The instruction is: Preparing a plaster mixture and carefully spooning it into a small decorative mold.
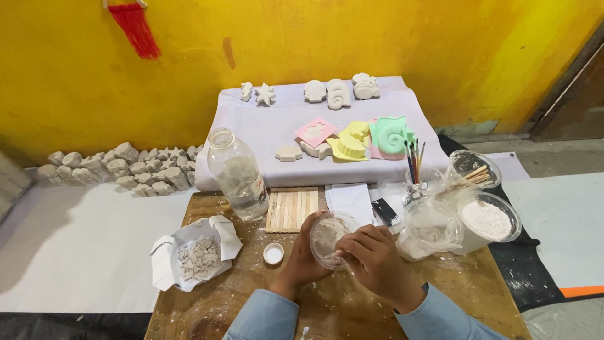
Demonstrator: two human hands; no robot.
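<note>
A single view, taken from the person's head, looks steeply down and forward over the wooden counter [440, 296]. The near edge and both sleeves fill the bottom of the picture, close to the lens. Farther off, the view takes in a cloth-covered shelf [264, 126] and the yellow wall [314, 38] behind it.

I see a glass bottle [238, 174] near table's far edge w/ stick mat [292, 209] beside it, white cap [273, 253] mid-table, powder tub [487, 221] at right edge.
</note>
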